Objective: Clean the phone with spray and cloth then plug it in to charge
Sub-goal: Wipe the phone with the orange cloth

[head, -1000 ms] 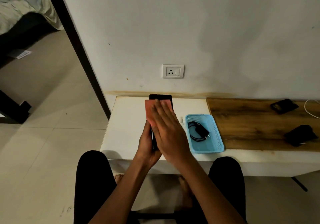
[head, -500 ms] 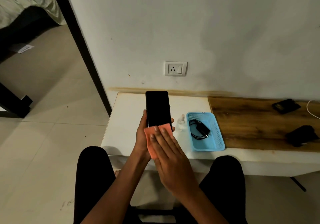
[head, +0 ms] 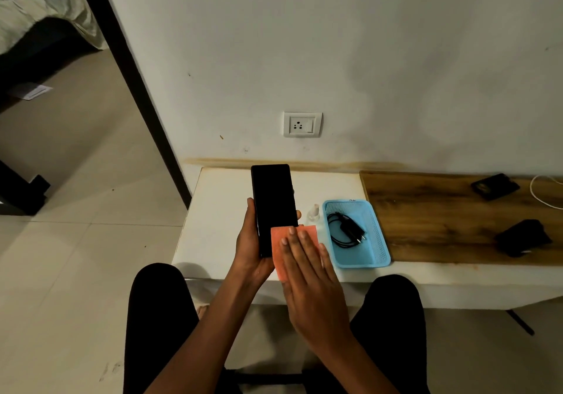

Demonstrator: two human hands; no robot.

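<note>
My left hand (head: 248, 245) grips a black phone (head: 272, 200) upright by its lower half, screen facing me. An orange cloth (head: 281, 242) lies flat under my right hand (head: 310, 284), which presses it against the phone's lower right edge. A small clear spray bottle (head: 313, 214) stands on the white table (head: 219, 223) just right of the phone. The black charger with its coiled cable (head: 347, 230) lies in a blue basket (head: 377, 235). A white wall socket (head: 301, 124) sits on the wall above the table.
A wooden board (head: 441, 210) covers the table's right part, with two dark objects (head: 495, 186) (head: 522, 237) and a white cable (head: 545, 192) on it. My knees sit at the table's front edge. A doorway opens to the left.
My right hand slid the cloth down the phone's screen from the top to the bottom, then off to its lower right edge. The screen is now uncovered.
</note>
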